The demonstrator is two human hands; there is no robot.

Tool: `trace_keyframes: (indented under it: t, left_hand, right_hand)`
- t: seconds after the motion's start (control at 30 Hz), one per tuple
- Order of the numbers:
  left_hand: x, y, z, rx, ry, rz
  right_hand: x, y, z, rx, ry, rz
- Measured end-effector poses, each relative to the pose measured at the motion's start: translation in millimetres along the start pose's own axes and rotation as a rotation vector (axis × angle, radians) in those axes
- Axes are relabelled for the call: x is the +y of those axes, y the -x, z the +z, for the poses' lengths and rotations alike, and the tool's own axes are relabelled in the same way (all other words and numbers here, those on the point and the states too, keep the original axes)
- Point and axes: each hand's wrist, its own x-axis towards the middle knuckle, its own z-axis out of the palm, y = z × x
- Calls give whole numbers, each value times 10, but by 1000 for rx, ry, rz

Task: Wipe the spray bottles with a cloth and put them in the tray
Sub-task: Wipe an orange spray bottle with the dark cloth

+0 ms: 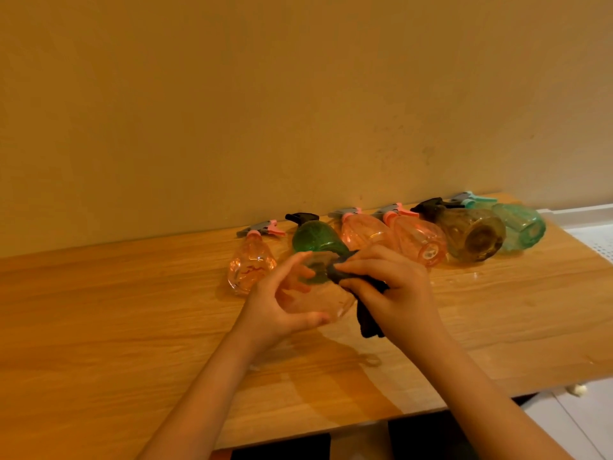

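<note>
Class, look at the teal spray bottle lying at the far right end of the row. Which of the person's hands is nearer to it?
Right. The right hand, gripping the dark cloth, lies left of and in front of the teal spray bottle; the left hand, holding the clear bottle, is farther left.

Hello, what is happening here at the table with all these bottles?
A person is cleaning spray bottles. The left hand holds a clear pink spray bottle above the wooden table, and the right hand rubs it with a dark cloth. Six more bottles lie on their sides along the wall: a pink one, a green one, two more pink ones, a brown one and a teal one. A white perforated tray shows at the right edge.
</note>
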Motion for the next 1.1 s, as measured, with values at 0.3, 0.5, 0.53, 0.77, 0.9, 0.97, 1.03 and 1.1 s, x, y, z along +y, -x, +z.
trace_keyframes:
  t: [0.3,0.5,0.53,0.77,0.9,0.97,1.03,1.1]
  left_hand:
    - [-8,-4,13,-48,31,-19]
    - [-27,-51,-37,-65,72,-37]
    - [-34,-47,-34,-70,64,-37]
    - [-29,-56,2,-94,51,-33]
    - [-53,-42,-65,-39,118,-29]
    - [-69,-28,-86,-33,133,-30]
    - [-73,-19,-80,-43,137,-26]
    - [-55,-13,-45,-76,111,-20]
  right_hand:
    - [107,11,-18,74,-34,130]
    - [8,34,-70,-31,-172,219]
    - [27,47,-103,-48,-182,257]
    - [30,-30,-86,-10,-126,278]
    - [-50,33,-98,-77,-133,147]
    - [-9,85,-130,-70,-88,158]
    - [70,99,-132,-26,-17,207]
    - [130,69,-104,22,22,242]
